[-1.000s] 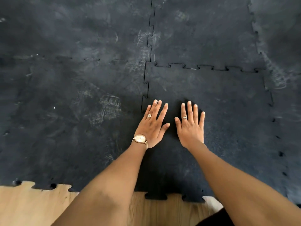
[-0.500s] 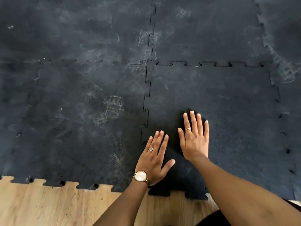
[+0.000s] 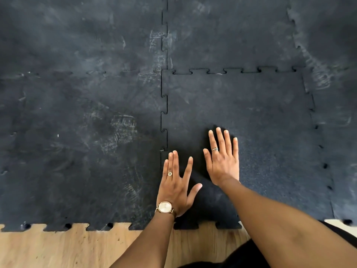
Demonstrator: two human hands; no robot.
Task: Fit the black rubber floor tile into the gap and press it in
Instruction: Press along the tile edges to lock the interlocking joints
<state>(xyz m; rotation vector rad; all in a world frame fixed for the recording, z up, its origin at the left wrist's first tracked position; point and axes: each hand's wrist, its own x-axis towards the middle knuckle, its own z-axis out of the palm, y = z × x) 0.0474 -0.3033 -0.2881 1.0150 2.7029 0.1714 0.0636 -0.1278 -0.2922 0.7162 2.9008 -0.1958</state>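
The black rubber floor tile point(image 3: 251, 117) lies in the gap among the other mats, its toothed edges meshed with neighbours at the left, far and right sides. My left hand point(image 3: 176, 185), with a ring and a gold watch, lies flat with fingers spread on the tile's near left part, close to the left seam point(image 3: 163, 122). Further in, my right hand point(image 3: 223, 157) lies flat on the same tile with its fingers together. Neither hand holds anything.
Scuffed black interlocking mats point(image 3: 81, 122) surround the tile on the left, far and right sides. Bare wooden floor point(image 3: 58, 248) runs along the near edge, where the mats' teeth stick out. Dark clothing shows at the bottom right.
My left hand has slid back toward me along the left seam, from level with the right hand to nearer the tile's front edge. The right hand came back slightly. The view shifted, showing more wood.
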